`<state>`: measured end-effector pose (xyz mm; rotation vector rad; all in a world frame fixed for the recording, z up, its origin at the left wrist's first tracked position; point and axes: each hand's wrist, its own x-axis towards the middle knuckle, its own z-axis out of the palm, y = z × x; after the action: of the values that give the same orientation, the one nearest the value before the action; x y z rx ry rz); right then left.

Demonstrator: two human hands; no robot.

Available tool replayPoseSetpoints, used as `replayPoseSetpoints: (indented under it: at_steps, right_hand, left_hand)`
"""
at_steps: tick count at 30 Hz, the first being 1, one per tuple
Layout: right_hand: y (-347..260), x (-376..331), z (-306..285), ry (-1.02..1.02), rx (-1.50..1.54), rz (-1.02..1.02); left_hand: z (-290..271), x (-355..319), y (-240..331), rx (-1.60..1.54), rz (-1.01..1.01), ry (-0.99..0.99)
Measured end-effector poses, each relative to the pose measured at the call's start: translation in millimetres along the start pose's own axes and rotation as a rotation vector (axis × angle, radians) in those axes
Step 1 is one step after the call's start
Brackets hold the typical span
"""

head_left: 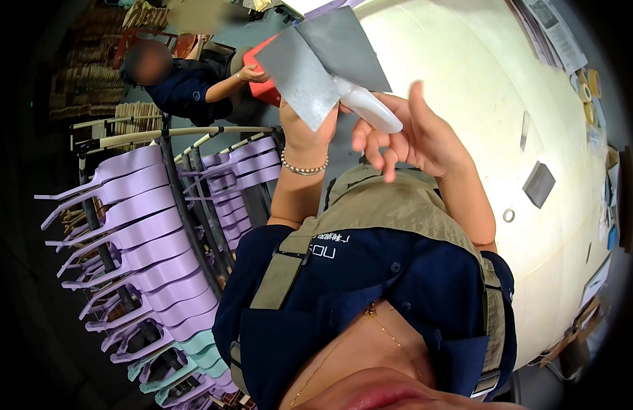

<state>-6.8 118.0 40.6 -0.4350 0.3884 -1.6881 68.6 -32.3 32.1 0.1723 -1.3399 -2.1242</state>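
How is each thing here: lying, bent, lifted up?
Two flat grey panels: raised, angled apart
Smooth white rounded piece: raised, tilted
Left hand: partly hidden
Right hand: open, fingers bent
Grey rectangular block: lying on cream tabletop
Lilac curved pieces: lined up on tubular rack

Left hand (298, 130) raised; right hand (431, 137) loose, thumb (417, 101) extended, fingers (389, 161) half-curled

A broad cream table (467, 75) spreads out, bare over much of its top. Well in from its right edge lie 1 dark gray block (539, 184), 1 small pale ring (506, 217) near it, and 1 thin strip (525, 131). Tape rolls (589, 113) sit along the right edge; papers (555, 31) lie toward the upper right corner.
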Motion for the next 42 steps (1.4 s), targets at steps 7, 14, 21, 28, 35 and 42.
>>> replayPoseSetpoints:
  at_steps: [7, 14, 21, 28, 35, 42]
  right_hand:
    - [8, 3, -5, 0.245, -0.22, -0.16]
    - [10, 12, 7, 0.333, -0.337, -0.239]
    - [19, 32, 12, 0.348, -0.836, -0.411]
    - [44, 81, 25, 0.32, -1.642, -0.878]
    - [74, 116, 36, 0.035, -1.653, -0.878]
    - [103, 137, 47, -0.2, -1.521, -0.833]
  left_hand:
    - [17, 1, 2, -0.096, 0.032, 0.011]
    - [0, 4, 2, 0.029, 0.014, 0.028]
    - [-2, 10, 22, -0.115, 0.19, 0.141]
    - [-35, -7, 51, 0.183, 0.331, 0.339]
    - [-61, -41, 75, 0.319, 0.392, 0.497]
    - [-86, -75, 91, 0.409, 0.466, 0.568]
